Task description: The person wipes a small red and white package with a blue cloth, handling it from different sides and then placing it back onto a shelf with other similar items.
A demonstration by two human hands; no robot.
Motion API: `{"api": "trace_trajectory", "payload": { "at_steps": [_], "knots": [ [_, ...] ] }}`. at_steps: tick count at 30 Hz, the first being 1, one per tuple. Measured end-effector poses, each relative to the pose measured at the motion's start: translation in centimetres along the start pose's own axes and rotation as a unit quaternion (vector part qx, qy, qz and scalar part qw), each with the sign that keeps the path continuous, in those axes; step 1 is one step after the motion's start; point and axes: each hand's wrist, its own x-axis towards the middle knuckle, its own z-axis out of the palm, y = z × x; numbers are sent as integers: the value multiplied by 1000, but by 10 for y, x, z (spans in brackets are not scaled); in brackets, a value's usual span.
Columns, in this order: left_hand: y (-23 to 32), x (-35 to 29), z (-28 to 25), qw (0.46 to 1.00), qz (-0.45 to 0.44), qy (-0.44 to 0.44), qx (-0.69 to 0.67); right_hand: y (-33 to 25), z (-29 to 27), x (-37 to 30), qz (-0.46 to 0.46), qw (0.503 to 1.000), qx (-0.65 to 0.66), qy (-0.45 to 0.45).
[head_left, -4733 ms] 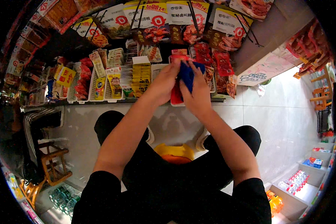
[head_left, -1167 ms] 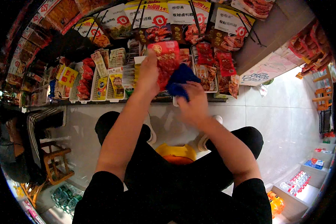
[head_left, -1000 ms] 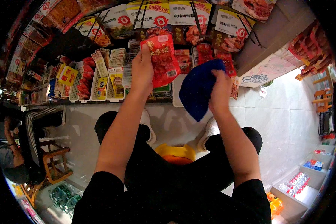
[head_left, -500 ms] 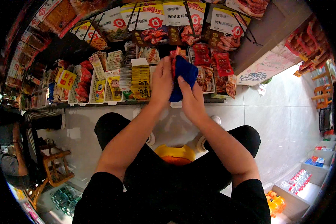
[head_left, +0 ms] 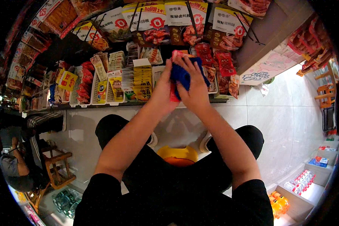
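A pink-red packet (head_left: 174,94) is held upright between my hands over the front edge of the display. My left hand (head_left: 162,90) grips it from the left side, most of the fingers hidden behind it. On its face lies a dark blue cloth (head_left: 181,77), bunched under my right hand (head_left: 195,90). The right fingers are bent over the cloth and press it against the packet. Just left of my left hand stands a white box of yellow sachets (head_left: 142,81).
White baskets (head_left: 98,96) of small snack packets line the shelf to the left. Red packets (head_left: 225,63) lie to the right, large snack bags (head_left: 150,24) behind. Between my knees is a yellow stool (head_left: 177,153). Someone in striped trousers (head_left: 34,132) sits at the left near a wooden chair (head_left: 58,165).
My right hand has swung over the cloth, fingers now across its top. The packet has turned, so more of its pink-red surface shows, and the cloth is more bunched.
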Motion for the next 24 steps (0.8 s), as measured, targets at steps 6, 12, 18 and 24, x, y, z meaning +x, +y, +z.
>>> {"api": "trace_trajectory", "payload": {
  "at_steps": [6,12,18,24],
  "knots": [
    [-15,-5,-4,994,-38,-20,96,40,-5,4,267,958,49,89],
    [-19,0,-6,930,100,-30,353,3,-6,6,237,964,99,66],
    [-11,-6,-5,909,3,-8,416,5,-16,5,33,997,-31,56],
    [-6,-4,-11,893,52,-62,443,17,-26,9,342,936,88,-11]
  ]
}}
